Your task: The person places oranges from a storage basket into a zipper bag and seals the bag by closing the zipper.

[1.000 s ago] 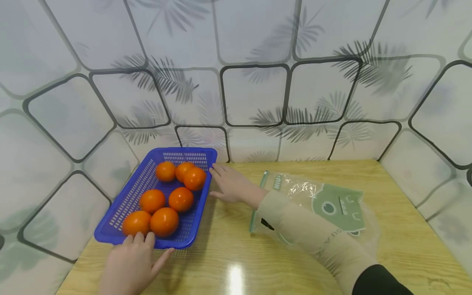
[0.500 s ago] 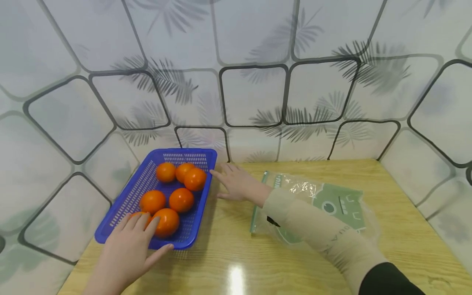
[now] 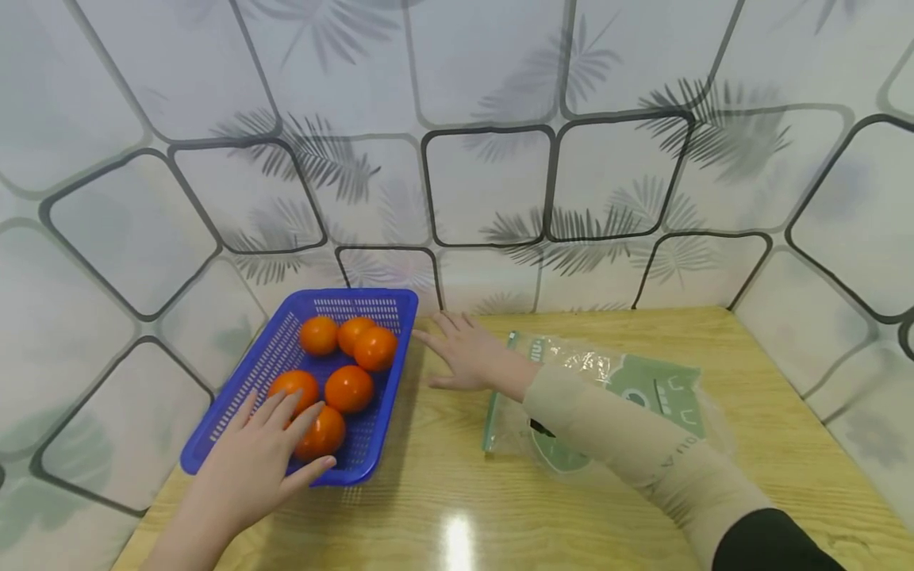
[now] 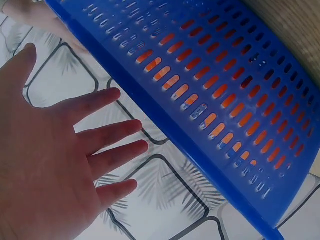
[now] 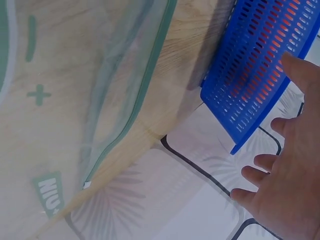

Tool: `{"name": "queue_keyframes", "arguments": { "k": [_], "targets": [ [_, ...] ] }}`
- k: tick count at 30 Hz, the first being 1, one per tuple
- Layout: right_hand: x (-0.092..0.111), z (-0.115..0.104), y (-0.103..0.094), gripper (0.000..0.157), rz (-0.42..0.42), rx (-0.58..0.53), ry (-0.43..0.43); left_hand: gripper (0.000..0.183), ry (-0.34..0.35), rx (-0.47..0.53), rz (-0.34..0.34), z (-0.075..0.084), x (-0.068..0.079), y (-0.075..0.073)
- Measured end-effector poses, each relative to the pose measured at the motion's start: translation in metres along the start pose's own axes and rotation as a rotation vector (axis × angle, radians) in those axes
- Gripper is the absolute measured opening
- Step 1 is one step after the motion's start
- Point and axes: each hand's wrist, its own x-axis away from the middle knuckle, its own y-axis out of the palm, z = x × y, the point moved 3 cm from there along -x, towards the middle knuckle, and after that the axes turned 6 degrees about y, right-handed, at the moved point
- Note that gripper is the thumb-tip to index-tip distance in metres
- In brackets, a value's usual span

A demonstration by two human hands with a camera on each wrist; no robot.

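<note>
A blue slotted plastic basket (image 3: 389, 396) stands on the left of the table and holds several oranges (image 3: 349, 388). Over its near edge hovers my left hand (image 3: 250, 468), fingers spread, hiding part of the near oranges. The left wrist view shows that palm (image 4: 55, 165) apart from the basket wall (image 4: 165, 120), with nothing in it. Just right of the basket's far right side is my right hand (image 3: 474, 353), its fingers straight and spread. In the right wrist view this hand (image 5: 290, 185) holds nothing; the thumb overlaps the basket's rim, and I cannot tell whether it touches.
A clear zip bag (image 3: 593, 365) with a green cartoon print lies flat on the wooden table (image 3: 428, 507), right of the basket. My right sleeve (image 3: 628, 428) passes over it. Patterned walls (image 3: 493, 182) enclose the back and sides of the table.
My left hand has risen from the basket's near rim and moved forward over the near oranges. The right hand has drawn slightly right, away from the basket's side. The basket stays put.
</note>
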Motion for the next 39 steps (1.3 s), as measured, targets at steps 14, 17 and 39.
{"name": "queue_keyframes", "arguments": {
  "k": [14, 17, 39],
  "targets": [
    [0.016, 0.020, 0.002, 0.087, -0.017, 0.014, 0.029, 0.071, 0.038, 0.000, -0.028, -0.005, -0.020, -0.005],
    [0.020, 0.024, 0.004, 0.087, -0.022, 0.019, 0.034, 0.070, 0.046, 0.004, -0.020, -0.005, -0.024, -0.005],
    [0.054, 0.052, 0.006, 0.088, -0.079, 0.016, 0.088, 0.067, 0.167, 0.005, 0.013, 0.018, -0.059, -0.001]
  ]
}}
